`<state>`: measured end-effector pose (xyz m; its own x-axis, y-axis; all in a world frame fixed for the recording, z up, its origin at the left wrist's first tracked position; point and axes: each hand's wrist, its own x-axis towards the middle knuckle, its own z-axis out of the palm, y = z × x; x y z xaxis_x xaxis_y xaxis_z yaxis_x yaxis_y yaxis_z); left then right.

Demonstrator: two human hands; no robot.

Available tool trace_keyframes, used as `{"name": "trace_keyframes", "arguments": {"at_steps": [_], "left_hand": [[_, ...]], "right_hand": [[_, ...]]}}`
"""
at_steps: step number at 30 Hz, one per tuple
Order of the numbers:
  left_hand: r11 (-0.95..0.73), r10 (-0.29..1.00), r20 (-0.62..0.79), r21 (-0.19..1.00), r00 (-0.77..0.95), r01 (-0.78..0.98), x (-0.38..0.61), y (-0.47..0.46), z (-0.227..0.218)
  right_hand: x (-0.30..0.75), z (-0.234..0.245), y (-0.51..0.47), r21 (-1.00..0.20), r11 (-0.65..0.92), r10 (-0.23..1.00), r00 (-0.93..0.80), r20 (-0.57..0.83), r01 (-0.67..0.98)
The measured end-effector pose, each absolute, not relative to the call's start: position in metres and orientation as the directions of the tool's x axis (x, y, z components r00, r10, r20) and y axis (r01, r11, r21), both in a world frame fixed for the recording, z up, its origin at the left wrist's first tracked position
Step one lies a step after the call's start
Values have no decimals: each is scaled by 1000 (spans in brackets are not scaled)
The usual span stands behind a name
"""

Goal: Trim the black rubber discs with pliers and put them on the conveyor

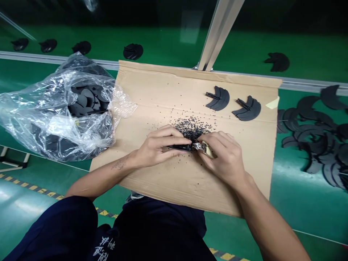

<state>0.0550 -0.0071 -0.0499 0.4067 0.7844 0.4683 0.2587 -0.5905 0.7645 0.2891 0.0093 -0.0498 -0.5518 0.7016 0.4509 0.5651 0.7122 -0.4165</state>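
Note:
My left hand is closed on a flat black plastic part, held edge-on over a sheet of cardboard. Against the end of that part my right hand grips a small metal tool with a pale handle. Just beyond my fingers lies a heap of tiny black shavings. Two small stacks of black crescent-shaped parts rest on the cardboard at the far right.
A clear plastic bag of black parts lies to the left. Several loose black crescent parts are spread on the green surface at right. More black parts sit on the green belt beyond a metal rail.

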Motion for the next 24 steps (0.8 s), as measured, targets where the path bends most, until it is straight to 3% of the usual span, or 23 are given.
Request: {"name": "trace_keyframes", "arguments": {"at_steps": [11,18,24], "left_hand": [[-627,759,507,737,408,252,58,-8,-52],[-645,749,528,718,400,262,59,-8,-53],[-655,741,540,712,399,252,59,-8,-55]], "right_hand": [[288,-51,5,-251,725,670,-572,472,641],[286,-50,3,-289,719,681,-559,473,632],[288,-48,3,-228,729,669,-600,439,646]]}}
